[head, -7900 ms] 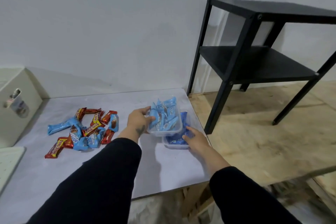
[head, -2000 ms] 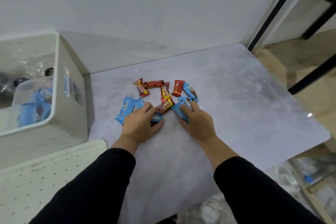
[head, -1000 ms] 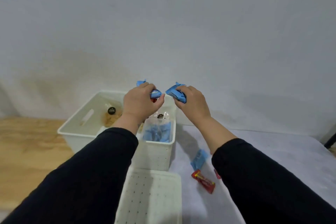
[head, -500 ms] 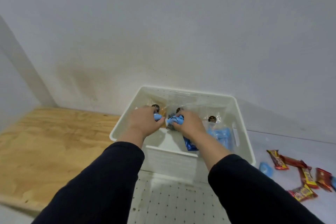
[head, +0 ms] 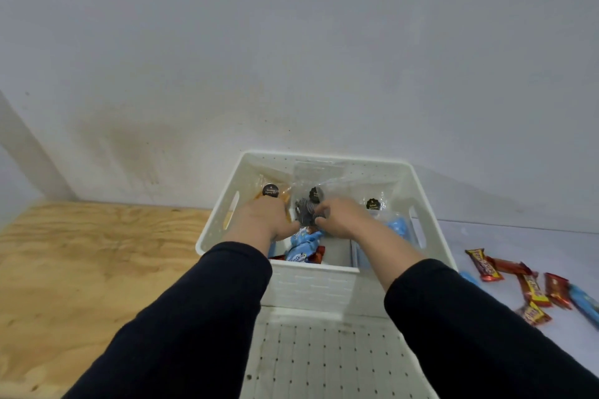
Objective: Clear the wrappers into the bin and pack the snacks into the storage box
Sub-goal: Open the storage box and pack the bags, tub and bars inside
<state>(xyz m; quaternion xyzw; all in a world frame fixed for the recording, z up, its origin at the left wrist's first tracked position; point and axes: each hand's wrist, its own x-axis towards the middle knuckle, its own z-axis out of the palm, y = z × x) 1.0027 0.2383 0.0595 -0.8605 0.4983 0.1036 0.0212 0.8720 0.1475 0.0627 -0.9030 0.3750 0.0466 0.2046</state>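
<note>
Reaching into the white storage box (head: 311, 282), both hands are low inside it, above a small heap of snacks. The left hand (head: 262, 220) is on the left side of the box, palm down; its fingers point down toward the heap and are hidden behind the back of the hand, so I cannot tell if they are apart or closed on something. The right hand (head: 343, 217) is just beside it, near the middle of the box. Its fingers (head: 322, 214) are bent and lie close together, touching a dark striped bag (head: 304, 212), but I cannot tell if they really grip it.

Under the hands lie blue snack packs (head: 303, 244) and a red snack bar (head: 317, 254), on the floor of the box near its front wall. More blue packs in a clear tub (head: 400, 227) are on the right side of the box. At the back wall three clear bags stand, each with a round black sticker (head: 270, 190).

Outside the box, on the grey table (head: 505, 243) at the right, several red and yellow bars (head: 518, 282) and one blue pack (head: 585, 303) are lying loose. A white lid with small holes (head: 327, 359) lies flat in front of the box. On the left is a wooden board (head: 81, 262).
</note>
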